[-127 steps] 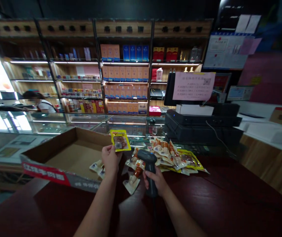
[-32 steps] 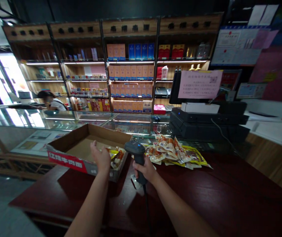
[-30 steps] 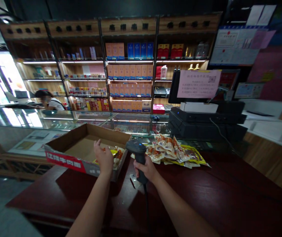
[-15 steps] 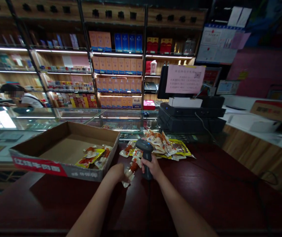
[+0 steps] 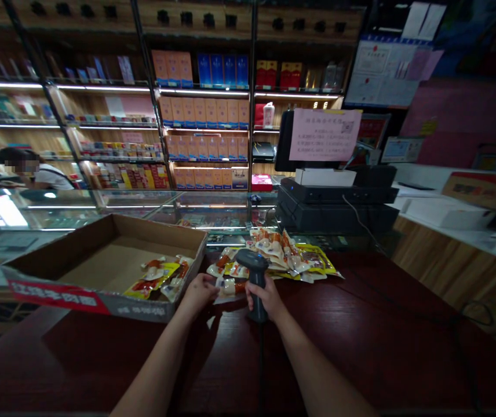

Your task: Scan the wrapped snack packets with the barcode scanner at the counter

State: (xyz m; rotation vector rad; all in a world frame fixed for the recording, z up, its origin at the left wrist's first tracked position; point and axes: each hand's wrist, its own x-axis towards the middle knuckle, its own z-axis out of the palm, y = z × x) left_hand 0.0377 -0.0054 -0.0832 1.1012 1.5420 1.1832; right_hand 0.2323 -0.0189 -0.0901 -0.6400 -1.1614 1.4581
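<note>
My right hand (image 5: 266, 298) is wrapped round the handle of a dark grey barcode scanner (image 5: 253, 260), whose head points away from me. A clear vacuum-packed snack packet (image 5: 230, 288) with reddish-brown food inside lies sideways just left of the scanner. Its left end is pinched by the fingers of my left hand (image 5: 199, 294); its right end is partly hidden behind the scanner and my right hand. Behind them rises a heap of similar snack packets (image 5: 291, 255), some with yellow wrapping. To the left, an open cardboard box (image 5: 135, 310) contains several more packets (image 5: 156, 278).
A scanner cable (image 5: 262, 359) runs toward me over the dark red table (image 5: 339, 341). At the back stand a glass counter (image 5: 213, 200) and a monitor with a pink paper sign (image 5: 324, 136). A person (image 5: 52, 174) leans at the far left.
My left hand has moved slightly up and left, turning the snack packet from slanting toward me to lying sideways. My right hand keeps hold of the scanner almost in place.
</note>
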